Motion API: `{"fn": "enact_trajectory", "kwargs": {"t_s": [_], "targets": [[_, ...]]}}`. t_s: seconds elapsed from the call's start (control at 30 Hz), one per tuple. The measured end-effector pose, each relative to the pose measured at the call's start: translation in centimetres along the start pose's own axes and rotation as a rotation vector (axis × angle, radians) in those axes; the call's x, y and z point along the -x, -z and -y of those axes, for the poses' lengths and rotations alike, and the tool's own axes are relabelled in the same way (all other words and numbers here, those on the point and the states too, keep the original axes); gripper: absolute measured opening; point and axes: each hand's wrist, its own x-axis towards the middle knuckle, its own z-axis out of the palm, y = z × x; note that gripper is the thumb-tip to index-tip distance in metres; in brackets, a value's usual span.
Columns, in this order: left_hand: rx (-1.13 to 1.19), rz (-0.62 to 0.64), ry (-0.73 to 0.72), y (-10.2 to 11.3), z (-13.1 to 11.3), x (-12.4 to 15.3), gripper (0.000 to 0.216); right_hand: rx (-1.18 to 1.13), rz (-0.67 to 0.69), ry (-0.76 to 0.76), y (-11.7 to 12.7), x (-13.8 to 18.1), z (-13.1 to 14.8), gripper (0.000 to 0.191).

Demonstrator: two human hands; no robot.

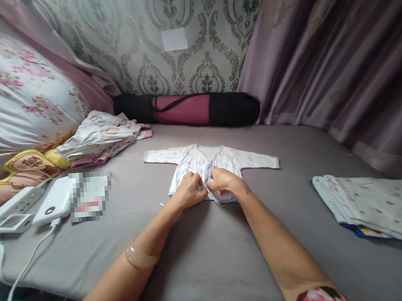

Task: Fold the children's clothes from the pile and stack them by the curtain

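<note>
A small white baby shirt (208, 157) with pale blue trim lies spread on the bed, both sleeves stretched out to the sides. Thin white tie strings (206, 187) run down its front between my hands. My left hand (191, 190) is on the lower left front, its fingers curled and pinched at the cloth near the strings. Close beside it, my right hand (226, 180) has thumb and fingers closed on the lower right front. The fingertips are partly hidden, so whether each one pinches string or cloth is unclear.
Folded clothes (373, 205) lie to the right on the grey bedsheet (201, 256). A pile of small garments (98, 134) is at the far left. Nearer are a power strip (14, 207) and a white power bank (55, 199) with a cable. A black and maroon bag (184, 110) lines the wall.
</note>
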Motion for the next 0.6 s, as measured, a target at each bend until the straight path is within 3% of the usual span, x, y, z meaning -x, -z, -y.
{"fn": "enact_trajectory", "kwargs": {"t_s": [0.1, 0.23, 0.43, 0.5, 0.6], "targets": [[-0.012, -0.036, 0.004, -0.2, -0.1, 0.2, 0.009, -0.022, 0.035, -0.017, 0.3, 0.5, 0.2, 0.049], [-0.053, -0.095, 0.003, -0.5, -0.1, 0.1, 0.006, 0.011, 0.05, -0.016, 0.1, 0.5, 0.5, 0.039], [-0.087, -0.1, -0.089, -0.3, 0.2, 0.4, 0.009, 0.135, -0.17, -0.04, -1.0, 0.2, 1.6, 0.034], [-0.095, -0.096, -0.097, -0.2, 0.2, 0.5, 0.009, 0.076, -0.115, -0.026, -0.9, -0.1, 1.0, 0.021], [-0.07, -0.117, -0.086, -0.2, 0.2, 0.2, 0.013, -0.19, 0.026, -0.032, -0.1, -1.1, -0.7, 0.007]]}}
